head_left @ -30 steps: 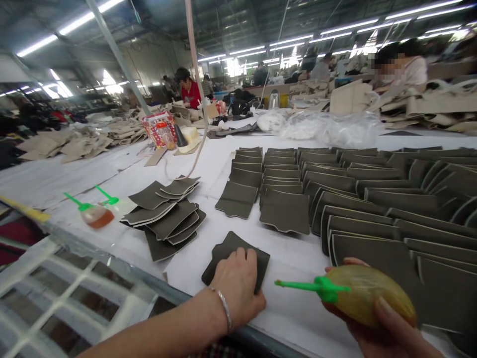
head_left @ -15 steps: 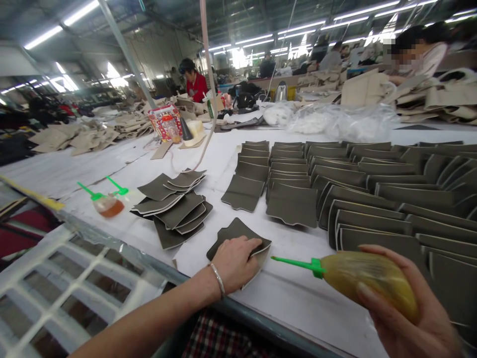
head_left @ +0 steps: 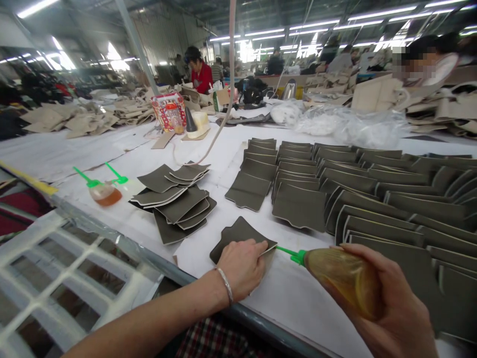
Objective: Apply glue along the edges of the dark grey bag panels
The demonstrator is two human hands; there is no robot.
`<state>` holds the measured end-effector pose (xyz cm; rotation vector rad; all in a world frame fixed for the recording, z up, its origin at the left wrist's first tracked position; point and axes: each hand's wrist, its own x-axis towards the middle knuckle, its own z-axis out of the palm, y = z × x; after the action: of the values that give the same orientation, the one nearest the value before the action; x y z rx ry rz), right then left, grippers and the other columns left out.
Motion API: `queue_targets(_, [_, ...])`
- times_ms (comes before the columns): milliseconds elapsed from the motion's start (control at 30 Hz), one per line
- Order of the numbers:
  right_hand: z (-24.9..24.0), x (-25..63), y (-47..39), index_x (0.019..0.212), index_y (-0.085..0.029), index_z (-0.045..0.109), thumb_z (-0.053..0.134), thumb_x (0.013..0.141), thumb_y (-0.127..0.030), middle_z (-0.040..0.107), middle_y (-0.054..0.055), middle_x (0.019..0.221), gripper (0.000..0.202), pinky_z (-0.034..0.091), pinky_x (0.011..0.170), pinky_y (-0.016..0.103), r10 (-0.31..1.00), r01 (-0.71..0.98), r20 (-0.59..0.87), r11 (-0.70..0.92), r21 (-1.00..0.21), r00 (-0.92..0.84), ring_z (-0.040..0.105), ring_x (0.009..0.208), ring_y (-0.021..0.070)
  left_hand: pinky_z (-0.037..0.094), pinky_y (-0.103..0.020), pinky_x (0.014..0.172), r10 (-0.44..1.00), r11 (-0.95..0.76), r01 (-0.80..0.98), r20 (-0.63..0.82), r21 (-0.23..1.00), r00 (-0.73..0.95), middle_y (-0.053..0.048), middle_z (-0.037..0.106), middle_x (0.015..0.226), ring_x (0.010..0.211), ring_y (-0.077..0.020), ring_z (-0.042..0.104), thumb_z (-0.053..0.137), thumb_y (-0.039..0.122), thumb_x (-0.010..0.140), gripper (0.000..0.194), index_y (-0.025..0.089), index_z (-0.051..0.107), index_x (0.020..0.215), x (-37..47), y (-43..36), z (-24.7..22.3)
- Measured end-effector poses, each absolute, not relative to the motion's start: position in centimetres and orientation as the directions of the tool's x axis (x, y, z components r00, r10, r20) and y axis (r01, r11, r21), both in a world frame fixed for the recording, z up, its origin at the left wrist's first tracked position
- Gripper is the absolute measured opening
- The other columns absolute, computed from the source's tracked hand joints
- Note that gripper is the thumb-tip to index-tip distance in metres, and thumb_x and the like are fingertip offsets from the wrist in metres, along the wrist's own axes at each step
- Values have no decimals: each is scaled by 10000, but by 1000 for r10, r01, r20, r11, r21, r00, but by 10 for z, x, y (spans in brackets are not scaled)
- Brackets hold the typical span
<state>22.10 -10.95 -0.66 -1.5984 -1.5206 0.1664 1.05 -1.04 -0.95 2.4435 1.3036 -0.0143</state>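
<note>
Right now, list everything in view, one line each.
glue bottle: one, amber with green nozzle, in the right hand
folded piece: one, dark grey, under the left hand
loose pile: about a dozen pieces, dark grey, left of centre
laid-out rows: many pieces, dark grey, right
spare bottles: two, green nozzles, far left
table: one, white
co-worker: one, red top, far side
left hand: pressing the piece
right hand: gripping the bottle
</note>
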Motion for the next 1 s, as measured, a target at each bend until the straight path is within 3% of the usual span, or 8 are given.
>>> queue_targets(100, [-8,220,-109,1230,-274,536,632,924,-500,589,59,1124,392,491,832,374,858,744,484,210,-634,171,597,894,264,525,-353,719,795,-528,804,-172,275,581,-28,676,942,802,-238,690,378,264,950,383,298,604,1258,11,-11,-9])
queue_targets(233, [-11,223,-110,1234,-272,543,661,895,-541,598,43,1123,449,488,840,375,887,679,394,137,-722,240,607,894,258,540,-368,692,787,-548,800,-174,245,592,-38,668,996,775,-248,690,385,284,953,390,281,579,1292,10,-12,-10])
queue_targets(500, [-17,226,-110,1205,-301,579,708,843,-545,634,19,1099,455,480,829,371,886,612,341,86,-786,313,633,893,259,559,-399,728,792,-546,802,-164,243,589,-52,664,1063,805,-257,695,392,311,965,442,270,518,1386,9,-16,-14])
queue_targets(733, [-15,226,-106,1187,-331,584,722,815,-588,602,-14,1139,473,449,877,330,858,600,326,26,-799,398,595,954,243,565,-428,732,782,-552,795,-173,252,599,-38,673,1015,813,-278,695,398,285,931,446,292,557,1347,9,-13,-6])
queue_targets(867, [-16,223,-107,1163,-333,582,692,828,-590,606,-25,1111,436,458,850,320,874,523,231,-30,-852,427,604,930,231,561,-411,726,775,-561,785,-166,263,609,-33,670,1005,815,-268,694,412,286,921,422,294,571,1312,7,-11,-6])
queue_targets(1000, [-22,229,-105,1176,-351,570,708,764,-662,605,-15,1140,535,461,835,390,843,508,227,-63,-859,488,601,967,277,549,-386,693,755,-591,760,-147,269,639,-19,655,930,783,-255,688,403,275,922,384,301,592,1255,5,-9,-6])
